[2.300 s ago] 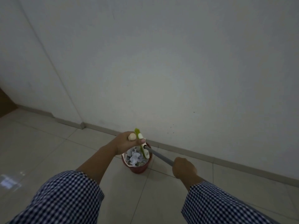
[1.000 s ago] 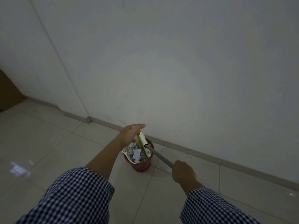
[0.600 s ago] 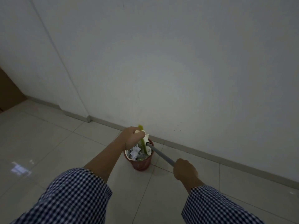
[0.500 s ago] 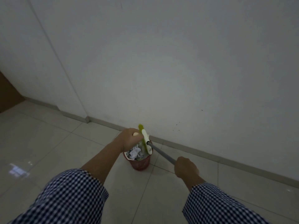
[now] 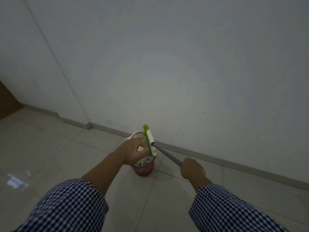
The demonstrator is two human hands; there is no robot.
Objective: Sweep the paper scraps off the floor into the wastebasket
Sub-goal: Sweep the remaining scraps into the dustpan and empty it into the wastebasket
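The left hand (image 5: 132, 152) curls round the dustpan (image 5: 135, 133), held tilted above the red wastebasket (image 5: 144, 169) — it stands on the floor (image 5: 63, 148) near the wall (image 5: 167, 64), scraps (image 5: 144, 162) inside. The right hand (image 5: 193, 169) grips the broom (image 5: 151, 142) by its shaft — bristles against the pan.
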